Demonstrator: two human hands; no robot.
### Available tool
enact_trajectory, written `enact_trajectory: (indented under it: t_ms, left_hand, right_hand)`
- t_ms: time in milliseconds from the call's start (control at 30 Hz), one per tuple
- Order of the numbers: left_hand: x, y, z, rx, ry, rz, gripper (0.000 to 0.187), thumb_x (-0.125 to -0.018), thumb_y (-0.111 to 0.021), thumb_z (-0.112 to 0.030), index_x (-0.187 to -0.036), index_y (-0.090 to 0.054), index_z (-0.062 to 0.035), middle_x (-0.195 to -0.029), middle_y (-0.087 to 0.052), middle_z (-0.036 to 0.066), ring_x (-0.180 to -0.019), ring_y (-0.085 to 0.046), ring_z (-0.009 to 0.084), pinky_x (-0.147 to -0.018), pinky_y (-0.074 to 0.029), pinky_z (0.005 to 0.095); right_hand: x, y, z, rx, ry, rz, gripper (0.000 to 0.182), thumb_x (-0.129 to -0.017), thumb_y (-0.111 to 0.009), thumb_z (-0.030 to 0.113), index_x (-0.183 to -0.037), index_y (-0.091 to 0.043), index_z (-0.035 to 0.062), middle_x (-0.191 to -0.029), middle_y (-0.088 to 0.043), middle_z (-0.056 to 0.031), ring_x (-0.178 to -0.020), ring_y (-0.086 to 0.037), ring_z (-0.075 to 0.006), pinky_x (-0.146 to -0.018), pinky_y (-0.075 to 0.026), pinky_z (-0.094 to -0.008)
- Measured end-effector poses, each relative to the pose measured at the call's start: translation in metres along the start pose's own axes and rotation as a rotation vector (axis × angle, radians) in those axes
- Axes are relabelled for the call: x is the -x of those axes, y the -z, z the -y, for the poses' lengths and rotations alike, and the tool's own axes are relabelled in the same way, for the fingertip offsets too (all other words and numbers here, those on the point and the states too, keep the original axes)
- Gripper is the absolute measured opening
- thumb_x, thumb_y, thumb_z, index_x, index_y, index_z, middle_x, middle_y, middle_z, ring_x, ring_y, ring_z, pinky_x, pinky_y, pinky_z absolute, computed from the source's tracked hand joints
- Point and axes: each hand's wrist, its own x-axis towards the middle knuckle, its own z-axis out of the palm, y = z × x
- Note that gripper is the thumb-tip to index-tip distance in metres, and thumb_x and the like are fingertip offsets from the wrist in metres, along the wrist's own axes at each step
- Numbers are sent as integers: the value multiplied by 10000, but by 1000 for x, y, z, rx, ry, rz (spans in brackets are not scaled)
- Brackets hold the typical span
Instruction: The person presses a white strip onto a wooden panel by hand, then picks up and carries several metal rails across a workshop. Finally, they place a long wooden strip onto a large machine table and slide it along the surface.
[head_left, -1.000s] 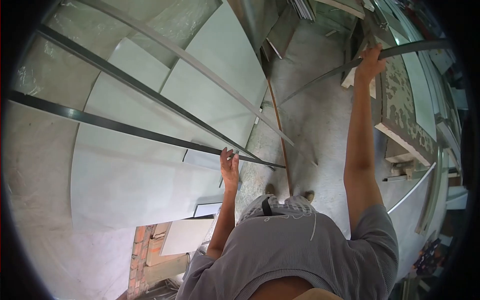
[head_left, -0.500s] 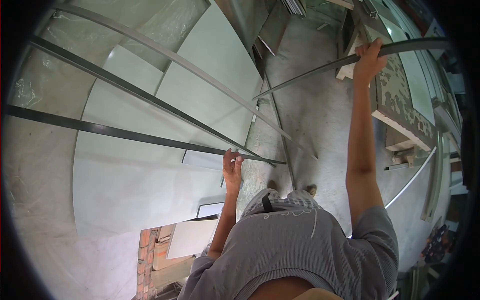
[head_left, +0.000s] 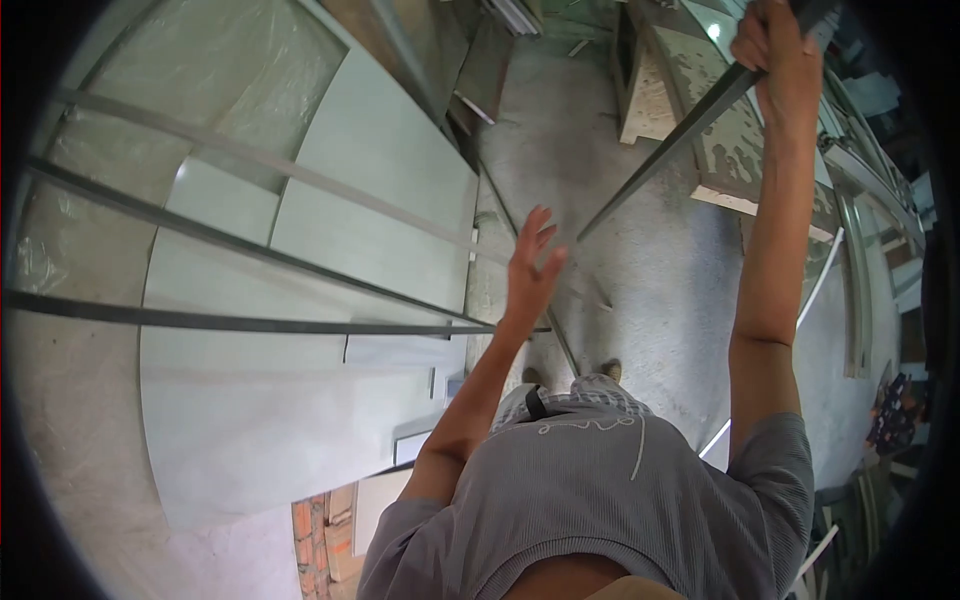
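Observation:
My right hand [head_left: 785, 50] is raised at the upper right, its fingers wrapped round a long dark grey metal bar [head_left: 680, 140]. That bar slants down toward the floor, and its low end shows near my left hand. My left hand [head_left: 533, 270] is in mid-air over the walkway, fingers apart and holding nothing. Left of it, several long bars lean at a slant: a dark bar [head_left: 230, 321], another dark bar [head_left: 260, 257] above it and a lighter grey bar [head_left: 250, 165]. A thin bar [head_left: 560, 335] lies on the floor behind my left hand.
Large pale sheets [head_left: 250, 400] stand on the left beside clear plastic film [head_left: 215, 75]. At the right is a bench with a worn, flaking top [head_left: 725, 145], with long strips beyond it. My feet are on the concrete floor [head_left: 660, 290]. Bricks [head_left: 308, 535] show at lower left.
My left hand has come off the lowest dark leaning bar and moved up and right, opening. My right hand has risen with its bar, which now slants more steeply in view.

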Motion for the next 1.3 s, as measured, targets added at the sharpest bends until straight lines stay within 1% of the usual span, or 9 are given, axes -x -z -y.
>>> enact_trajectory:
  t_ms: [300, 400, 467, 600, 667, 733, 833, 1000, 1300]
  left_hand:
    - [-45, -171, -29, 107, -262, 224, 747, -871, -572, -369, -1400, -199, 4, -1417, -259, 234, -1291, -323, 341, -1046, -276, 425]
    - [-38, -196, -34, 70, -315, 287, 634, -908, -536, -299, -1374, -242, 13, -1280, -437, 237, -1154, -484, 304, -971, -372, 398]
    - [-28, -205, -39, 286, 64, 444, 448, -936, -488, -198, -1298, -332, 14, -943, -586, 138, -814, -600, 192, -753, -477, 310]
    - [0, -238, -26, 464, 137, 354, 292, -945, -456, -132, -1201, -401, -5, -678, -494, 8, -549, -487, 78, -545, -432, 228]
    - [1, -251, -24, 461, 208, 294, 260, -956, -437, -170, -1168, -401, -23, -629, -393, -11, -513, -407, 77, -553, -449, 268]
    - [-8, -257, -23, 462, 250, 251, 268, -955, -442, -181, -1169, -401, -24, -629, -394, -15, -511, -403, 73, -549, -446, 264]
    - [-24, -269, -19, 439, 252, 199, 281, -952, -451, -199, -1170, -401, -29, -629, -396, -20, -509, -396, 64, -546, -443, 259]
    - [-65, -310, -27, 334, 165, 159, 292, -959, -435, -234, -1174, -406, -38, -608, -372, -27, -492, -379, 55, -520, -429, 248]
    - [-102, -386, -90, 459, 134, 216, 313, -968, -415, -299, -1151, -395, -46, -618, -358, -13, -482, -366, 68, -478, -399, 245]
  right_hand:
    - [7, 43, 22, -67, -310, 217, 308, -925, -503, 268, -670, -450, 103, -519, -345, 62, -442, -300, -36, -414, -236, -221]
    - [13, 64, 16, -107, -482, 381, 274, -899, -541, 304, -784, -497, 59, -548, -383, 55, -460, -338, -42, -411, -266, -213]
    - [19, 77, 8, -116, -625, 382, 313, -896, -543, 344, -855, -519, 35, -544, -375, 65, -449, -341, -39, -413, -267, -214]
    - [39, 115, -23, -10, -541, 458, 436, -885, -559, 361, -1085, -510, -23, -698, -556, -33, -607, -551, -117, -526, -424, -241]
    - [72, 149, -60, 169, -334, 385, 594, -879, -567, 349, -1316, -366, 1, -1068, -593, -176, -994, -591, -241, -802, -478, -338]
    - [109, 202, -71, 204, -504, 527, 703, -876, -568, 316, -1426, -195, 86, -1323, -437, -207, -1236, -428, -283, -975, -381, -393]
    - [223, 301, -99, 381, -802, 428, 708, -861, -595, 294, -1428, -204, 131, -1232, -519, -178, -1154, -500, -287, -956, -399, -407]
    - [421, 434, -63, 910, -1272, 591, 967, -720, -716, 418, -1426, -143, 91, -1328, -389, -271, -1236, -371, -418, -1015, -329, -468]
    - [531, 503, -24, 1123, -1285, 376, 1097, -590, -812, 386, -1410, -167, 47, -1347, -354, -250, -1265, -307, -407, -1020, -305, -474]
